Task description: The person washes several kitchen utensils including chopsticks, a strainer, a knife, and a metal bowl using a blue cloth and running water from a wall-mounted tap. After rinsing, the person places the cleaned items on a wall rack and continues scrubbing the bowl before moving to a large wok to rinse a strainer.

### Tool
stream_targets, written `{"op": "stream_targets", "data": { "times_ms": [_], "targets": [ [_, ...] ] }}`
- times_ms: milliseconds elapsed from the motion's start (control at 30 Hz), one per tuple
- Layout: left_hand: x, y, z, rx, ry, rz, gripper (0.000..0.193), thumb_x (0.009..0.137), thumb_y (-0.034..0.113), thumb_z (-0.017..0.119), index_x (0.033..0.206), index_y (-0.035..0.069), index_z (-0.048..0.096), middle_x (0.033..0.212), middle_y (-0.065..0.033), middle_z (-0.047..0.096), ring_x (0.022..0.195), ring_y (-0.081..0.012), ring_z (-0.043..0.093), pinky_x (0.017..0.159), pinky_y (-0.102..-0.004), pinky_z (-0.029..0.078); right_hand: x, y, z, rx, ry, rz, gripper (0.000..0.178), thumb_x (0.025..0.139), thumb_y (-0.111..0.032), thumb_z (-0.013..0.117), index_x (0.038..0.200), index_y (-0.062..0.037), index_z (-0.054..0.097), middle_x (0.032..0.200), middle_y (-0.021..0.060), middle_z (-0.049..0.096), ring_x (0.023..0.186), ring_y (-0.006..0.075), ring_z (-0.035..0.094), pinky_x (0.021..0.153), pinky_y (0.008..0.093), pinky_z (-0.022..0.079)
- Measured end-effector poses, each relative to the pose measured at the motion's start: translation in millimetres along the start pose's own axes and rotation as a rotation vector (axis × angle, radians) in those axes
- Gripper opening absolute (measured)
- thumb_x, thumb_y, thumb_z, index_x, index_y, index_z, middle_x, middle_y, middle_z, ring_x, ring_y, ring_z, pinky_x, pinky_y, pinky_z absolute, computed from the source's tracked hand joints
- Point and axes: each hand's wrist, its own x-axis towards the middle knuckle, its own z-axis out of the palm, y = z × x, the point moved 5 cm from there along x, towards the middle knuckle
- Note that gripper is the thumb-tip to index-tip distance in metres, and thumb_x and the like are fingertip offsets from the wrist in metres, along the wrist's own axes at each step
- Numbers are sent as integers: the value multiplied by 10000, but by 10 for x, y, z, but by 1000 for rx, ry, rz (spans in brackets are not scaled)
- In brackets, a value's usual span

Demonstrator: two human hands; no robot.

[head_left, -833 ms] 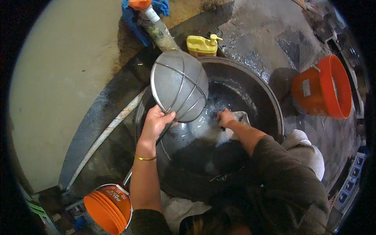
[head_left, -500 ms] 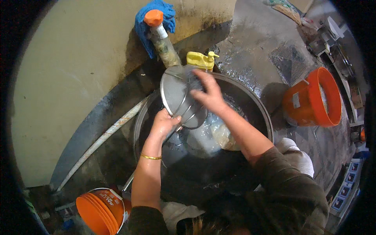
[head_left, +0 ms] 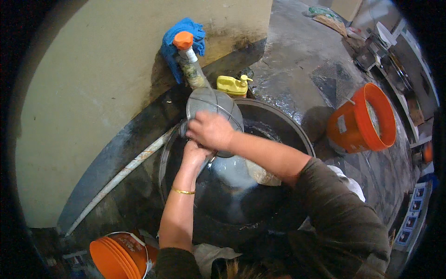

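Over a large dark tub (head_left: 304, 135) I hold a round wire-mesh strainer (head_left: 218, 100), tilted, its metal support wires facing up. My left hand (head_left: 193, 153) grips it low, where the handle meets the rim. My right hand (head_left: 211, 130) is closed, its fingers bent over the left side of the strainer just above my left hand. A dark grey scouring pad (head_left: 184, 128) shows partly under those fingers. Below, cloudy water (head_left: 232, 172) and a pale round thing (head_left: 262, 173), partly behind my right forearm, lie in the tub.
A yellow pump bottle (head_left: 232, 86) stands behind the tub, beside a capped pipe (head_left: 193, 72) draped with a blue cloth (head_left: 197, 35). Orange buckets stand at right (head_left: 346, 125) and lower left (head_left: 109, 258). A white pipe (head_left: 121, 174) slants along the wall. The floor (head_left: 288, 60) is wet.
My right hand has moved from the strainer's right side down and left, close to my left hand. The strainer has turned, and its outer side now faces up.
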Motion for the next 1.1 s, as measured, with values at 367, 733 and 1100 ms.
{"op": "stream_targets", "data": {
  "times_ms": [367,733,1100],
  "targets": [
    [-241,43,-34,33,-90,-47,314,762,-89,603,1066,-30,555,982,-90,639,847,-174,612,767,-310,491,78,1140,259,48,15,280,323,836,-410,547,869,-111,667,898,158,593,830,319,609,710,436,497],
    [-214,-78,-124,270,-102,35,288,739,-86,635,1018,-37,579,957,-81,660,819,-136,616,742,-287,490,214,951,285,89,0,119,330,831,-428,546,828,-122,671,865,136,592,792,313,612,696,434,501],
    [-34,-90,-139,102,-106,44,294,736,-77,635,1019,-15,584,936,-53,649,833,-136,600,764,-285,468,115,200,303,-37,-119,-251,236,763,-345,612,723,-114,637,785,90,541,757,268,595,626,383,521]
  ]
}}
